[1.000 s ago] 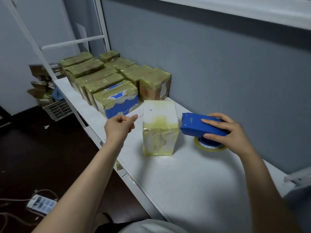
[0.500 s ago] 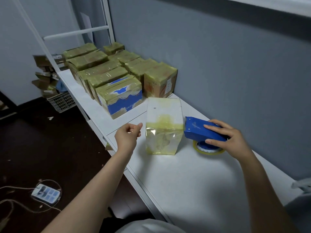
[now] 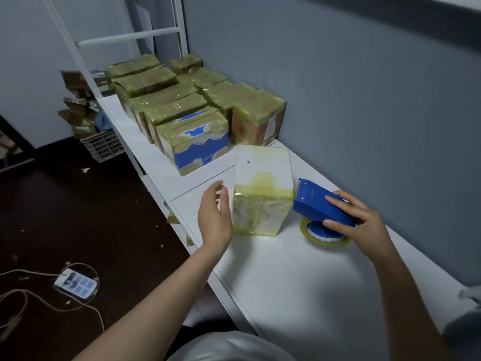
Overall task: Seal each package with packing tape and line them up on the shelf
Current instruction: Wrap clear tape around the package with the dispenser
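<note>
A white package [image 3: 263,188] wrapped in yellowish tape stands on the white shelf [image 3: 299,277]. My left hand [image 3: 214,220] is open with fingers spread, right at the package's left side. My right hand [image 3: 361,225] grips the blue tape dispenser [image 3: 316,204], which sits on the shelf just right of the package with its yellow tape roll [image 3: 324,237] underneath. Farther back, several taped packages [image 3: 182,105] stand in two rows, the nearest a blue-and-white box [image 3: 195,144].
The grey wall [image 3: 338,87] runs along the shelf's far side. A white frame post [image 3: 179,24] rises behind the rows. On the dark floor lie a power strip [image 3: 76,284] with cables and a basket [image 3: 104,147] below stacked cardboard.
My left hand has opened from a loose curl and moved right, up against the package's side. My right hand and the dispenser have stayed beside the package.
</note>
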